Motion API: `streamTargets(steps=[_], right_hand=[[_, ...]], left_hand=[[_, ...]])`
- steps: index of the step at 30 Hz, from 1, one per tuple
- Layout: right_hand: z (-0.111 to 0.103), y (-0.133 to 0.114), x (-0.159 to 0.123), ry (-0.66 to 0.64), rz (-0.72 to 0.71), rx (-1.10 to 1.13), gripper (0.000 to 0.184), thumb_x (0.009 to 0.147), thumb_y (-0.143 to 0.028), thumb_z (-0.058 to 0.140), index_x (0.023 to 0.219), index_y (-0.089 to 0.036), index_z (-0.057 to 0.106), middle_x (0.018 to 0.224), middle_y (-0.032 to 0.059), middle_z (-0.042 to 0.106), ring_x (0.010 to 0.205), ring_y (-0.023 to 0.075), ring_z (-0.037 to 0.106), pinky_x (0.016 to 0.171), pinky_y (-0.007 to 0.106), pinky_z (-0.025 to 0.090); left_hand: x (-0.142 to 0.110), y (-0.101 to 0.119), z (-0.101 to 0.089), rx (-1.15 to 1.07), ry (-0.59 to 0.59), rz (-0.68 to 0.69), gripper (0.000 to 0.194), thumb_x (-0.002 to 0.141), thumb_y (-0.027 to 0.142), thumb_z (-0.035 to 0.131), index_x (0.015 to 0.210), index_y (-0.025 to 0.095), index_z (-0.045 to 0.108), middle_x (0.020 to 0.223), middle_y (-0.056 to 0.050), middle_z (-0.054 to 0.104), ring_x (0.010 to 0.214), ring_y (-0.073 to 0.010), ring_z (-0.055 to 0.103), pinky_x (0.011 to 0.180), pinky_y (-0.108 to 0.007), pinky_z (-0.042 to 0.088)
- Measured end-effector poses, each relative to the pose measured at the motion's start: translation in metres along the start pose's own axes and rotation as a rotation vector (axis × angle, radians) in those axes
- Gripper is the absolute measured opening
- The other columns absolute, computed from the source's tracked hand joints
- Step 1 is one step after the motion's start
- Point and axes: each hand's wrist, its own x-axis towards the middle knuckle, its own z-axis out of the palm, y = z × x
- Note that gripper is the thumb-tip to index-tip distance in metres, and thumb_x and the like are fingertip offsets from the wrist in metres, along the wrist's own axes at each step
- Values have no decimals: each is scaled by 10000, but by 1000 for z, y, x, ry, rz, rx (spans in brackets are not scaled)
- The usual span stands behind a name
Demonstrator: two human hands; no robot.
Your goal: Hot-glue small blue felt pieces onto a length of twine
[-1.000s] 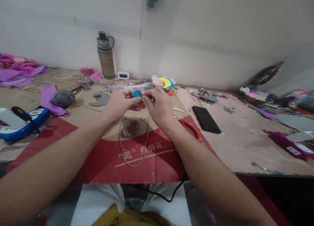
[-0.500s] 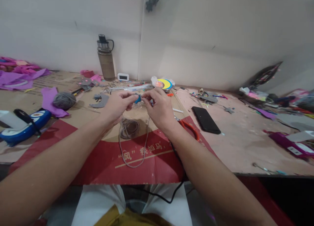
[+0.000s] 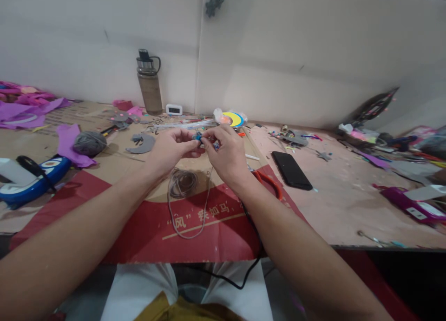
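Thumb and fingers of my left hand [image 3: 170, 149] are closed on a small blue piece [image 3: 198, 136], its exact kind too small to make out. Right beside it, my right hand [image 3: 228, 149] pinches with its fingertips touching or almost touching the blue piece. A thin grey cord [image 3: 190, 237] loops over the board and rises to my right hand, where its end is hidden by the fingers. The rest of that cord lies in a loose coil [image 3: 183, 183] below my hands. Left of my left hand lies a grey felt crescent [image 3: 143, 145].
Red-handled scissors [image 3: 271, 183] lie beside my right forearm, with a black phone [image 3: 291, 170] further right. Behind stand a bottle [image 3: 150, 91] and a small white digital clock [image 3: 173, 109]. A grey yarn ball [image 3: 89, 143] sits left, near purple felt [image 3: 66, 137]. Red-and-brown cardboard [image 3: 128, 232] covers the table.
My left fingers have curled further around the blue piece, so less of it shows. My right hand stays nearly in place, and the cord on the cardboard keeps its shape.
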Motion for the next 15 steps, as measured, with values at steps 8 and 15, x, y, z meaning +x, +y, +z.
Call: streamTargets(steps=[8,15], right_hand=[[0,0,0,-1,6,1,79,861,-164,562,838,-222,610,877,52,625,852,186,574,779,348,461],[0,1,-1,-14,-3,5,80,873,-170,553,843,-222,605,881,49,618,869,188,567,797,355,452]], left_hand=[[-3,7,1,-59,-53,-82,206,736,326,726,772,156,616,740,-35,662,655,-156,669,555,-253,514],[0,7,2,-101,-41,-97,100,719,190,711,714,142,623,583,-2,585,512,-81,546,436,-184,369]])
